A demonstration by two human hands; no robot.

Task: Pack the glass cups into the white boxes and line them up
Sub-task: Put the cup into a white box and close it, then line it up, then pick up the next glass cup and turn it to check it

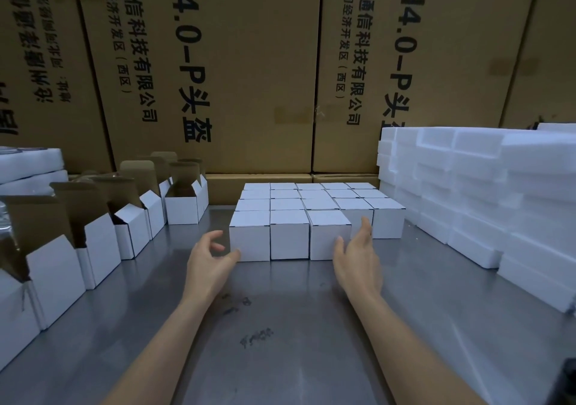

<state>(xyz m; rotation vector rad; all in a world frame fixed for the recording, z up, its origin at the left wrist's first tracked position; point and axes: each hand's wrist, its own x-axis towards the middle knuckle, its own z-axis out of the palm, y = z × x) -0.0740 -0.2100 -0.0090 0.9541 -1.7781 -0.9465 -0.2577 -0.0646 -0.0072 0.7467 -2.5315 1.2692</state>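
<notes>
While left hand (pixel 212 255) and right hand (pixel 358 252), both loose and empty, flank the closed boxes (pixel 290 233): lining-up step; next, another open box (pixel 184 205)

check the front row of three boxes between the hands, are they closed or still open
Closed. The three front boxes show flat white tops with no flaps up, unlike the open boxes at left, whose brown flaps stand upright.

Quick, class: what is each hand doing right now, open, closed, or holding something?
Left hand: open, fingers loosely curled, holding nothing, thumb at the front row of closed white boxes.
Right hand: open, fingers straight, beside that row's right end.
</notes>
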